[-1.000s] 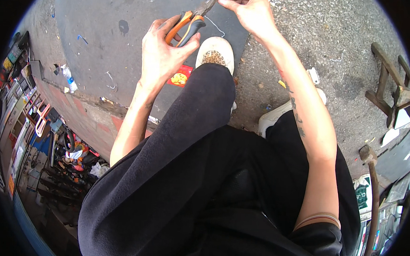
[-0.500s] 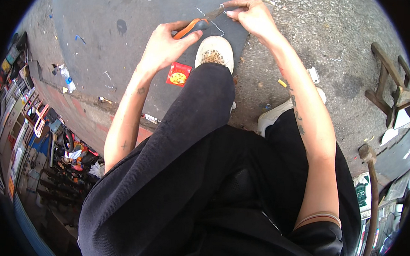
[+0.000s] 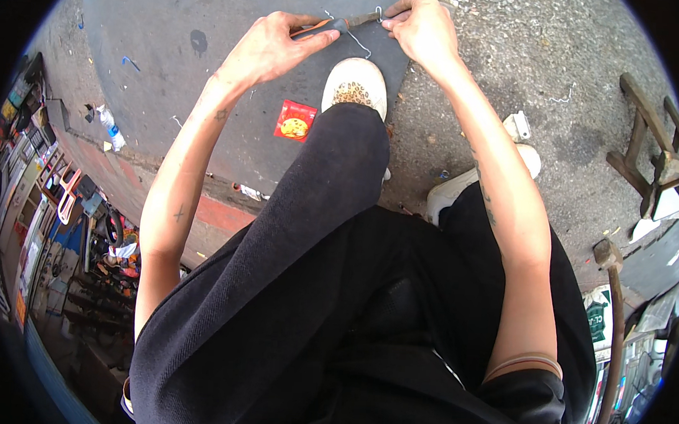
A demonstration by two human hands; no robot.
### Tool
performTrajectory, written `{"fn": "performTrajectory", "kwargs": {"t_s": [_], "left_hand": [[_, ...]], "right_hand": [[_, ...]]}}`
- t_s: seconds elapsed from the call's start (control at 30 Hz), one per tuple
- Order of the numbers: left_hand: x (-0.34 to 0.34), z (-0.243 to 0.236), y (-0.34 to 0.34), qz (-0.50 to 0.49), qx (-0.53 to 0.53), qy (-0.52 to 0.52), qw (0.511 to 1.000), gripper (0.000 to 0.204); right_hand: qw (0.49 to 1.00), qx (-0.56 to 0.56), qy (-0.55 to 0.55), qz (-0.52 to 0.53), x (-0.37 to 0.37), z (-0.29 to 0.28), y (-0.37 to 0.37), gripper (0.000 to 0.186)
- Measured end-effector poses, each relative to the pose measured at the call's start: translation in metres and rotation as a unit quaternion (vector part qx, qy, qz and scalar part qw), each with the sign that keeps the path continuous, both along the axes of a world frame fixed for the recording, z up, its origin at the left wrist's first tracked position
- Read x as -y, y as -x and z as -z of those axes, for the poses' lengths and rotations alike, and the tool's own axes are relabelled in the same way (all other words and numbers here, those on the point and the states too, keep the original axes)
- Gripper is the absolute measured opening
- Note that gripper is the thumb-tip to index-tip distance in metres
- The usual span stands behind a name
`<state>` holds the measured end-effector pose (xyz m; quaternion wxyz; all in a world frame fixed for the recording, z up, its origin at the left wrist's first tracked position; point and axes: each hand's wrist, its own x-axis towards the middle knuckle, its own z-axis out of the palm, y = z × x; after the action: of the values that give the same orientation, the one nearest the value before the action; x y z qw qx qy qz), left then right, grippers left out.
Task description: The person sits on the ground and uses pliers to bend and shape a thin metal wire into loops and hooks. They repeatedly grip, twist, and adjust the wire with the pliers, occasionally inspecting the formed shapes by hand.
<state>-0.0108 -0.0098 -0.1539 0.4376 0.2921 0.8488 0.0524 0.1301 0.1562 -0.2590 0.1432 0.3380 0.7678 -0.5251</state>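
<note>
Pointing rightward and slightly away from the person, the pliers (image 3: pixel 341 26) lie almost crosswise above the dark mat (image 3: pixel 170 73), their handles gripped in the left hand (image 3: pixel 273 49). The right hand (image 3: pixel 423 31) bunches its fingers narrowly by a bent wire (image 3: pixel 379 13) at the nose; whether it pinches it, I cannot tell. A white shoe (image 3: pixel 355 82) stands close on the near side, a red packet (image 3: pixel 295 121) beside it.

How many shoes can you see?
2. The left shoe is just below the pliers in the picture; the right shoe is farther right, partly covered by the right forearm. More could be hidden in the clutter at left.
</note>
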Motion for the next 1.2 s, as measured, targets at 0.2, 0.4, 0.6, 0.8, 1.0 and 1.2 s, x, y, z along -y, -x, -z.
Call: {"fn": "performTrajectory", "kwargs": {"t_s": [0.2,0.4,0.6,0.8,1.0,1.2], "left_hand": [[-0.015,-0.003,0.002,0.039,-0.042,0.015,0.998,0.056],[-0.032,-0.001,0.018,0.118,-0.070,0.014,0.990,0.057],[-0.049,-0.007,0.018,0.132,-0.064,0.035,0.989,0.054],[-0.081,-0.020,0.007,0.158,-0.096,0.117,0.976,0.046],[-0.095,-0.028,-0.019,0.116,-0.114,0.174,0.971,0.042],[-0.124,-0.031,-0.034,0.176,-0.135,0.228,0.948,0.036]], "right_hand": [[0.996,-0.018,-0.080,0.023,0.014,0.001,0.003,0.018],[0.994,-0.019,-0.089,0.055,0.021,-0.002,0.005,0.018],[0.998,0.026,-0.028,0.056,0.011,-0.004,0.002,0.021],[0.994,0.009,-0.011,0.109,0.011,-0.004,0.000,0.018],[0.989,0.019,0.036,0.144,0.010,-0.014,0.000,0.021],[0.983,0.014,0.053,0.177,0.009,-0.019,0.000,0.020]]}}
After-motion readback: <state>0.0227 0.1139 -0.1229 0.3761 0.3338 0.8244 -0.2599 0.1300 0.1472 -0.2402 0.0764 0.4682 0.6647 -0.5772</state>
